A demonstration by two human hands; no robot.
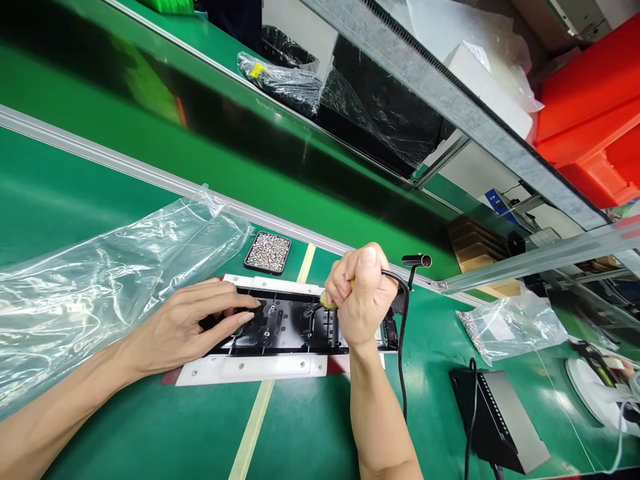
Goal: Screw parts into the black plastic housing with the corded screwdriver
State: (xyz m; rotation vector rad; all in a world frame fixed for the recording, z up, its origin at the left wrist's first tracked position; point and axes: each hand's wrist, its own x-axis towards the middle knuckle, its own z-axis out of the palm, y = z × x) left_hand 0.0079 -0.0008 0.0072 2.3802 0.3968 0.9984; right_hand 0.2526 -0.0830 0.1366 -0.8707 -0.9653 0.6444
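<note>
A long black plastic housing [295, 327] with ribs and posts lies in a white fixture [260, 367] on the green bench. My left hand [200, 320] rests on its left end, fingers stretched out and thumb apart. In a fist, my right hand [363, 290] grips a corded tool with a yellowish grip [327, 300], which looks like a soldering iron. Its tip points down and left at the middle of the housing; exact contact there is hard to make out. A black cord [404, 347] loops from that fist down the right side. My right forearm hides part of the fixture.
A black tray of small metal parts [269, 252] sits behind the fixture. Clear plastic sheeting [115, 267] covers the left. To the right are a tubular holder [417, 261], a bag of small parts [515, 323] and a black box [497, 417]. A metal shelf beam [465, 107] crosses above.
</note>
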